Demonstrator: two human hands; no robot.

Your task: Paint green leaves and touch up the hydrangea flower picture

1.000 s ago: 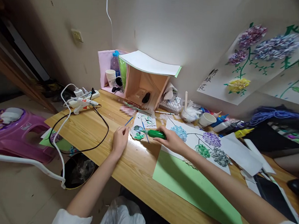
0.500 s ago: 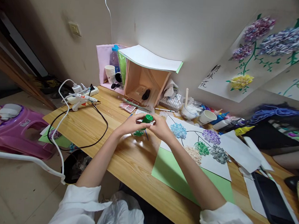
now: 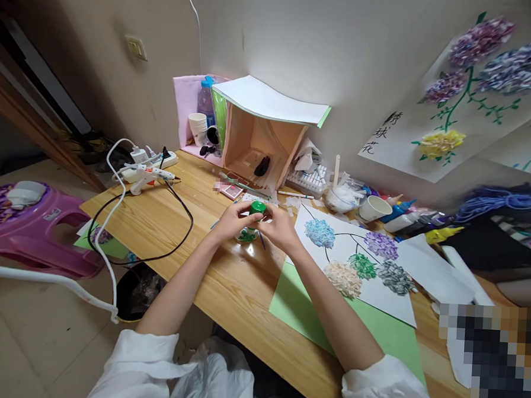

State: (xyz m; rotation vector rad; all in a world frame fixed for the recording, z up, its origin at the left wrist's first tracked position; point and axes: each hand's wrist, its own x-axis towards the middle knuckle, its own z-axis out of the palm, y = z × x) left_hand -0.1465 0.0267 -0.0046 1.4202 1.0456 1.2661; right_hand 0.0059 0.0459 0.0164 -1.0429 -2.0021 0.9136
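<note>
My left hand (image 3: 232, 222) and my right hand (image 3: 282, 228) are both closed around a small green bottle (image 3: 258, 207). Its round green end points up, and the fingers cover most of the rest. Directly beneath is a small clear cup (image 3: 247, 236) with green stuff in it; whether the bottle touches it I cannot tell. A thin blue stick (image 3: 262, 240) shows beside the cup. To the right lies a white sheet (image 3: 309, 258) bearing textured flower heads in blue, purple, green, beige and grey, with black stems.
Green paper (image 3: 299, 308) lies under the sheet. A glue gun (image 3: 148, 177) with a looping black cable rests at the left, near a power strip (image 3: 165, 160). Behind stand an open box (image 3: 246, 138), a paper cup (image 3: 375, 209) and several paint bottles (image 3: 402, 221).
The green bottle has gone from tilted to more upright, with its round end showing more fully. Both hands remain around it above the cup. My view has shifted slightly.
</note>
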